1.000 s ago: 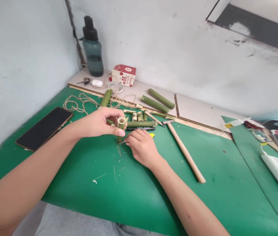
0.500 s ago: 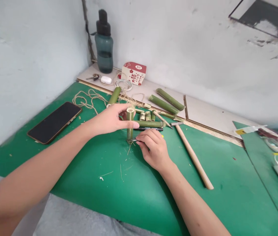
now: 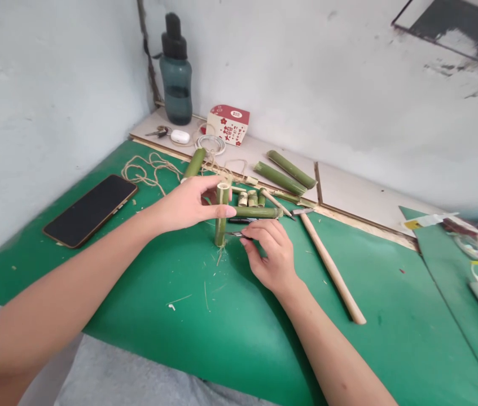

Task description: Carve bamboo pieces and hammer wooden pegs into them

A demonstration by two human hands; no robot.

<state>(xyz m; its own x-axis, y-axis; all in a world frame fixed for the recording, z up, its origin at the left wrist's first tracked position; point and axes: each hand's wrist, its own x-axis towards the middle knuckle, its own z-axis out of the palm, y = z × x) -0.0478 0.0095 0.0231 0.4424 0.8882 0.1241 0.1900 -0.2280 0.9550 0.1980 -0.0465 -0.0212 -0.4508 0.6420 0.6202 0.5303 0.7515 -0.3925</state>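
My left hand [image 3: 188, 202] grips a short green bamboo tube [image 3: 220, 215] and holds it upright on the green table mat [image 3: 145, 293]. Frayed fibres spread from the tube's foot. My right hand [image 3: 270, 251] is closed around a small dark-handled blade [image 3: 234, 233], whose tip points at the lower part of the tube. Behind the tube lie a longer bamboo piece [image 3: 258, 212], a black pen and several short bamboo rings [image 3: 249, 198].
A hammer [image 3: 327, 262] lies right of my hands. A black phone [image 3: 90, 210] and loose twine [image 3: 148, 168] are at the left. A dark bottle [image 3: 175, 79], a red-and-white box [image 3: 227, 124], an earbud case, keys and more bamboo lengths [image 3: 283, 172] sit by the wall.
My left hand stood the bamboo tube more upright. My right hand drew back from the tube's foot and rose a little, with the small blade now showing.
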